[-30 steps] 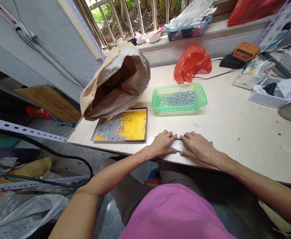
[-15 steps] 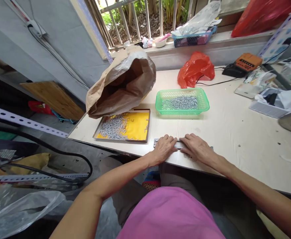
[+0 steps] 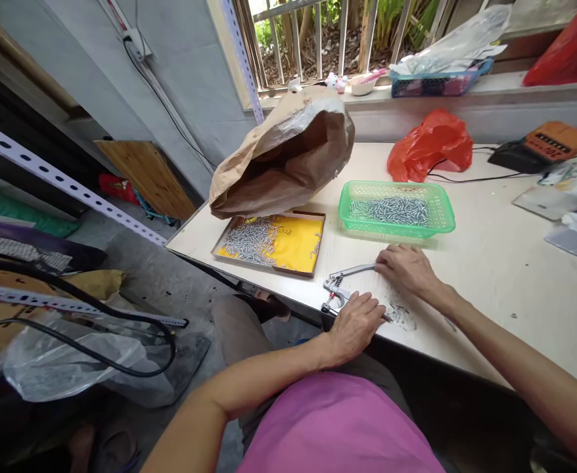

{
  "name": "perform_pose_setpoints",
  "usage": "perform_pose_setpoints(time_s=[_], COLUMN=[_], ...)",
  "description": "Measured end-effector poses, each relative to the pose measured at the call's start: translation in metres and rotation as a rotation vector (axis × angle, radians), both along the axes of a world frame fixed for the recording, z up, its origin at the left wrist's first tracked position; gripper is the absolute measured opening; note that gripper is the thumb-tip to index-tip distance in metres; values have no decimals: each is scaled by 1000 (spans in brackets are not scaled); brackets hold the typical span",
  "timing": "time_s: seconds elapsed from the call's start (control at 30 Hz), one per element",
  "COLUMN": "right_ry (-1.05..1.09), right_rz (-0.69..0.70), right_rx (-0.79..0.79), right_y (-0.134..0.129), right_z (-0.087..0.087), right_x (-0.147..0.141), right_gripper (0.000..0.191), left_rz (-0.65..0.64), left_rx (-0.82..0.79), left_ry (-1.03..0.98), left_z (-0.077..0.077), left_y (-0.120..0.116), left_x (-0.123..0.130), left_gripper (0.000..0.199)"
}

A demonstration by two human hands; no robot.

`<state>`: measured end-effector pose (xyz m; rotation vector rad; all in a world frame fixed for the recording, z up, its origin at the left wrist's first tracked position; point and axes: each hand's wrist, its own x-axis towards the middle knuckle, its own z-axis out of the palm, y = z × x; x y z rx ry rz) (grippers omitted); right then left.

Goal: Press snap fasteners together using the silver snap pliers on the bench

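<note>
A metal plier-like hand tool (image 3: 336, 282) lies at the table's front edge, its two long arms spread apart. It has a coil spring, a rounded jaw and a small red part at its left end. My left hand (image 3: 358, 325) is closed over the lower arm, whose tip pokes out beyond the fingers. My right hand (image 3: 409, 270) pinches the far end of the upper arm. Behind the hands stands a green plastic basket (image 3: 392, 231) with many small silver metal pins in it. A shallow tray (image 3: 296, 246) with a yellow bottom, at left, holds more such pins.
A large open brown paper bag (image 3: 288, 157) leans over the tray's back edge. Farther back are a red plastic bag (image 3: 431, 144) and an orange and black battery charger (image 3: 539, 148) with a cable. Dark scuff marks show on the tabletop (image 3: 476, 269) near my right hand.
My hands were close together over a narrow metal bar; they are now apart, and the tool's arms are spread. My right hand is farther from the table's front edge. The view has turned left.
</note>
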<state>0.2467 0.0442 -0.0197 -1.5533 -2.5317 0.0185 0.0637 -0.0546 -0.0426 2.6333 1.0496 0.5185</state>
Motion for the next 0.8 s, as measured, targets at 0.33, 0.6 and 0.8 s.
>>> perform_pose_setpoints(time_s=[0.33,0.6,0.8], right_ry=[-9,321,566], right_rz=[625,613,560], right_rx=[-115,18,157], right_y=[-27,-24,-10], right_z=[0,-37,-6], right_x=[-107,-119,-115], right_gripper=[13,12,10], left_rz=[-252,638,862], left_rx=[179,248,90], left_ry=[-176,-128,162], left_z=[0,60,54], left_y=[-28,64,148], left_x=[-26,-143,-184], left_gripper=[25,19,25])
